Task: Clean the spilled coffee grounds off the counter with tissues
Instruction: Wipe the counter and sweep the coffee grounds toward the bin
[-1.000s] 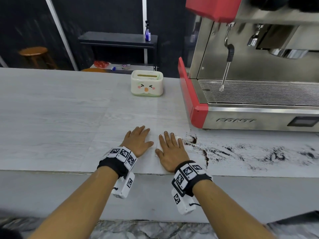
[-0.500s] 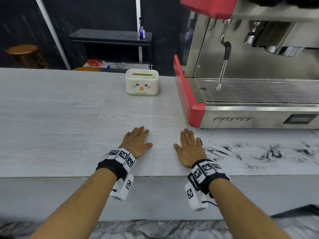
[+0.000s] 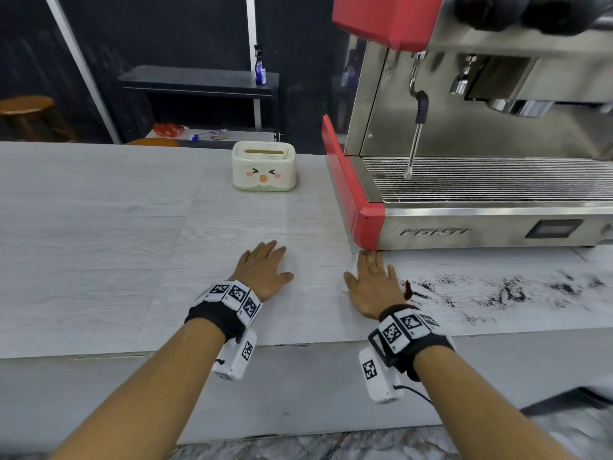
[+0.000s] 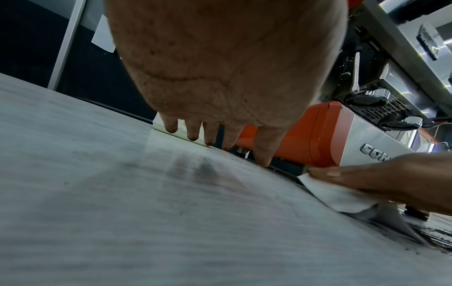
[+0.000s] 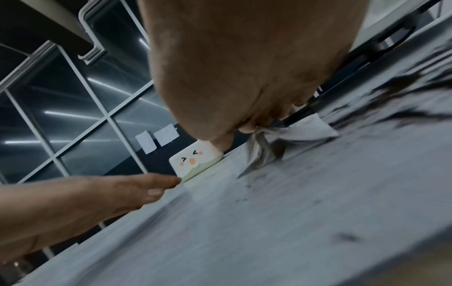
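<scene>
My right hand (image 3: pixel 373 283) lies flat on a white tissue (image 3: pixel 351 266), pressing it onto the pale wood-grain counter (image 3: pixel 99 244) just in front of the espresso machine's red corner. Black coffee grounds (image 3: pixel 504 290) are smeared across the counter to its right, with a small brown heap (image 3: pixel 407 289) by the wrist. In the right wrist view the crumpled tissue (image 5: pixel 300 131) sticks out from under the fingers. My left hand (image 3: pixel 263 270) rests flat and empty on the counter to the left. The left wrist view shows the tissue (image 4: pixel 337 195) under the right hand's fingers (image 4: pixel 391 178).
A cream tissue box (image 3: pixel 263 166) with a cartoon face stands at the back of the counter. The red and steel espresso machine (image 3: pixel 464 194) fills the right side, its steam wand (image 3: pixel 416 127) hanging over the drip tray. The counter's front edge runs just under my wrists.
My right hand has slid the tissue to the right and away from me, from beside the left hand to the machine's red corner. The left hand has stayed put.
</scene>
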Action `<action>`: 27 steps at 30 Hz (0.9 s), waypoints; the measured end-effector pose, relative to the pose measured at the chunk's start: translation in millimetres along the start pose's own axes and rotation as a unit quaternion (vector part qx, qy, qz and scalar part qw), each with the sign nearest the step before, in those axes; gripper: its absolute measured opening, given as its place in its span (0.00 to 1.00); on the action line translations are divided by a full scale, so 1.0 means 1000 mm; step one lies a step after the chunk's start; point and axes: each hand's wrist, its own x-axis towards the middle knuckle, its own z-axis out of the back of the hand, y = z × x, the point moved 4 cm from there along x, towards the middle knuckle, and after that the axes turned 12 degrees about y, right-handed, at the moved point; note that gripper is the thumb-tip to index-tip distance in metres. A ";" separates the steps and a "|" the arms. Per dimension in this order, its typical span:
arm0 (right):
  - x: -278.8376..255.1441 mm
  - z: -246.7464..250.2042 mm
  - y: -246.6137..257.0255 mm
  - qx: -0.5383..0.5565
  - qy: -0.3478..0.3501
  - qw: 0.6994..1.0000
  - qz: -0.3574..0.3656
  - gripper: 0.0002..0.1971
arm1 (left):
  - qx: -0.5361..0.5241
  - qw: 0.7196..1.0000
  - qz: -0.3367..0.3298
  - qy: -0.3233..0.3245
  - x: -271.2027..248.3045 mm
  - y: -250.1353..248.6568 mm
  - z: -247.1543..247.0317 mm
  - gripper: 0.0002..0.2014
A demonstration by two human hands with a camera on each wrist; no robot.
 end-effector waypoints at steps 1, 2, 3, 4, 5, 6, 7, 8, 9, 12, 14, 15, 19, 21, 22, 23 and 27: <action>0.003 0.000 0.010 -0.011 -0.001 1.000 0.013 0.33 | 0.001 1.000 -0.002 0.001 0.001 -0.001 0.000 0.34; 0.007 0.000 0.019 -0.018 0.002 1.000 0.021 0.33 | 0.001 1.000 -0.003 0.002 0.002 -0.002 0.000 0.33; 0.012 -0.001 0.027 -0.021 0.006 0.999 0.027 0.33 | 0.001 1.000 -0.004 0.001 0.003 -0.003 0.000 0.34; 0.017 -0.001 0.034 -0.023 0.012 0.999 0.030 0.32 | 0.001 1.000 -0.005 0.000 0.004 -0.004 0.000 0.34; 0.023 -0.002 0.039 -0.023 0.018 0.999 0.032 0.32 | 0.001 1.000 -0.005 0.000 0.005 -0.005 0.000 0.34; 0.027 -0.002 0.042 -0.023 0.025 0.999 0.034 0.32 | 0.001 1.000 -0.005 0.000 0.006 -0.005 -0.001 0.34; 0.032 -0.003 0.044 -0.025 0.036 0.998 0.036 0.33 | 0.001 1.000 -0.005 0.001 0.007 -0.005 -0.001 0.34; 0.036 -0.004 0.045 -0.025 0.049 0.998 0.038 0.33 | 0.003 1.000 -0.004 0.002 0.008 -0.004 -0.001 0.34; 0.040 -0.004 0.046 -0.022 0.063 0.997 0.039 0.33 | 0.005 1.000 -0.004 0.002 0.009 -0.004 0.000 0.34; 0.046 -0.004 0.041 -0.022 0.070 0.997 0.035 0.34 | 0.011 1.000 -0.005 0.005 0.011 -0.001 0.000 0.34; 0.048 -0.004 0.037 -0.024 0.064 0.997 0.031 0.34 | 0.012 1.000 -0.006 0.009 0.012 0.001 0.001 0.34; 0.049 -0.004 0.035 -0.024 0.063 0.997 0.027 0.34 | 0.011 1.000 -0.005 0.010 0.012 0.001 0.001 0.34; 0.051 0.002 0.019 -0.019 0.059 0.998 0.007 0.33 | 0.008 1.000 -0.009 0.014 0.014 0.000 0.001 0.34; 0.050 0.003 0.012 -0.018 0.051 0.999 0.005 0.34 | 0.006 1.000 -0.011 0.014 0.015 -0.002 0.001 0.34; 0.048 0.003 0.008 -0.019 0.045 0.999 0.006 0.34 | 0.005 1.000 -0.011 0.013 0.015 -0.002 0.001 0.34; 0.046 0.004 0.004 -0.019 0.040 0.999 0.006 0.34 | 0.005 1.000 -0.011 0.013 0.015 -0.003 0.001 0.34; 0.039 0.003 -0.013 -0.019 0.037 0.999 0.000 0.35 | 0.004 1.000 -0.007 0.015 0.013 -0.007 -0.003 0.34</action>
